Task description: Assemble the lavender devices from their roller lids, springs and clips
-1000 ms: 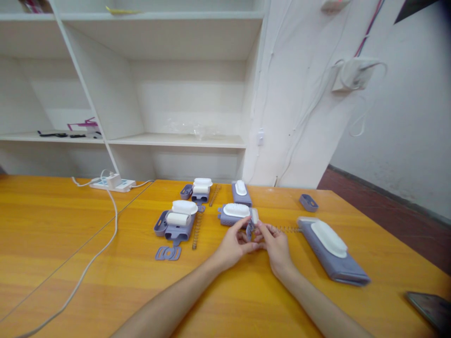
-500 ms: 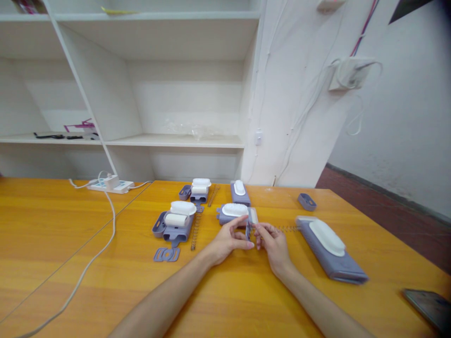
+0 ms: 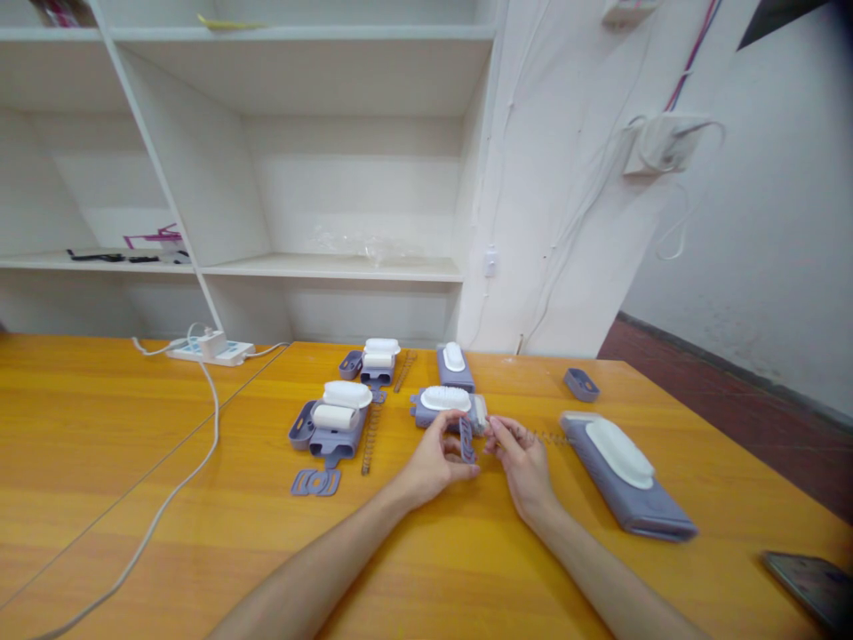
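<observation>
My left hand [image 3: 436, 458] pinches a purple-grey slotted plastic plate [image 3: 467, 441] between thumb and fingers, holding it on edge above the table. Just to its right, my right hand [image 3: 520, 462] has thumb and fingertips closed together; what they hold, if anything, is too small to tell. A coil spring [image 3: 552, 438] shows behind the right hand, and its left end is hidden. Beyond the left hand lies a purple-grey case with a white bristled oval brush [image 3: 445, 398] on top. A clear piece [image 3: 480, 413] sits at that case's right end.
Left of the hands are a case with white parts [image 3: 337, 442], a spring [image 3: 370, 440] and a flat slotted plate [image 3: 315, 482]. Another set [image 3: 378, 363] lies behind. To the right are a larger case with a white oval [image 3: 619, 453], an end cap [image 3: 582, 384] and a phone [image 3: 809, 578].
The slotted plate has turned in my left hand, so its slots now show more. My right fingertips have drawn slightly away from it to the right.
</observation>
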Motion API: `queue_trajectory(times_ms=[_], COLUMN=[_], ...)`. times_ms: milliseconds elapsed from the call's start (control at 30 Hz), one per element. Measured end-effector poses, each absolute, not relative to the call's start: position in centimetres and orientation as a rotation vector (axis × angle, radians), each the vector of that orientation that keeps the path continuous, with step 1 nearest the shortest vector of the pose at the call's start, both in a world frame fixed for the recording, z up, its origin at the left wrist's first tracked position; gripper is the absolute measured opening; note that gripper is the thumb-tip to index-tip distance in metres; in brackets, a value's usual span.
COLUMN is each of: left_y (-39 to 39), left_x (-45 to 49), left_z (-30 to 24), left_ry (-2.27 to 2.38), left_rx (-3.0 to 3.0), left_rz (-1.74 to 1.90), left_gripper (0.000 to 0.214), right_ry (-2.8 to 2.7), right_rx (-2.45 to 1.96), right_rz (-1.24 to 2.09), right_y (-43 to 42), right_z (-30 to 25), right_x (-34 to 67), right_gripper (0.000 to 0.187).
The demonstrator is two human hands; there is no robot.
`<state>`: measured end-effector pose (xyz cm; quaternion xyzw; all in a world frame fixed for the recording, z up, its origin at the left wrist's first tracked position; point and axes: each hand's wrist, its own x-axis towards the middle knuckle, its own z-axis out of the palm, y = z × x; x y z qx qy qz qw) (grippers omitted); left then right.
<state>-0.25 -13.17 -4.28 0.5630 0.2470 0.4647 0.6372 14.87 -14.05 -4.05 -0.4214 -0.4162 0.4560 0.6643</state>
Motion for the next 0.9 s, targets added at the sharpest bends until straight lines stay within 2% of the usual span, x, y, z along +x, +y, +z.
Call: queue_trajectory(times_ms=[300, 700, 900], left_y=[-13.1, -13.3, -13.4], left_x=[0.2, 0.4, 0.3], left_z=[-4.6, -4.3, -4.0], left_ry=[0.573, 0.541, 0.482], left_rx=[1.346, 1.246, 1.104], left_rz=[1.130, 1.081, 1.101], left_gripper=[0.070, 0.072, 0.051], right_ry=[-1.047, -1.387, -1.401], right_rx=[-0.960, -1.079, -1.098], right_rz=[1.028, 0.764, 0.702], right_y=[-14.0, -14.7, -14.5], right_z=[-4.4, -3.6, -3.8], right_x=[15.1, 14.9, 15.0], right_gripper=[0.023, 0.021, 0.022])
